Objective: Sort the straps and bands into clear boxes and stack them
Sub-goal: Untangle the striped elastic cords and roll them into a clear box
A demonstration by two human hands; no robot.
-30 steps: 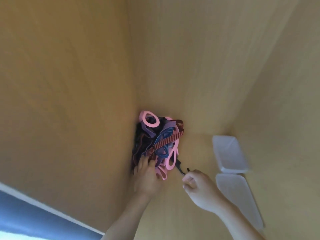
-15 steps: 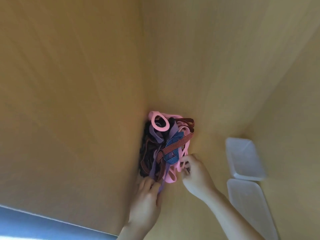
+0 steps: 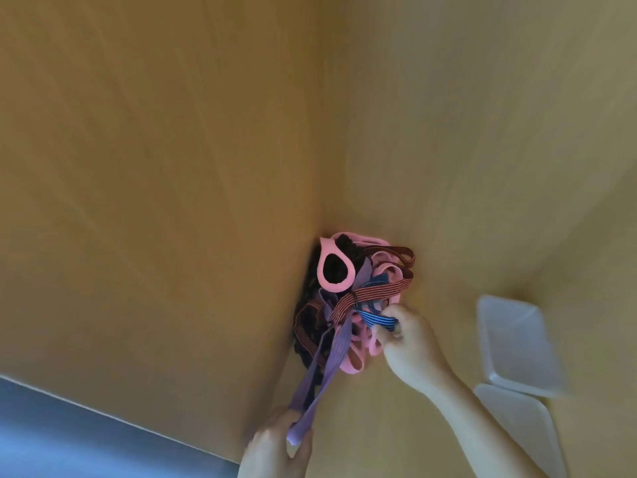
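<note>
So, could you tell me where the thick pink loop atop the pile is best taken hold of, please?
Pinch the pink loop by its wide rounded rim, coming from above with one finger through the hole: it lies uppermost on the tangled pile, its opening gaping, so probably nothing else gets caught.

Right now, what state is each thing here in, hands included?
pile: tangled, in the corner.
purple band: stretched taut out of pile.
blue band: partly in pile.
left hand: grips purple band.
right hand: pinches blue band.
far box: open, empty.
near box: blurred; seems empty.
</note>
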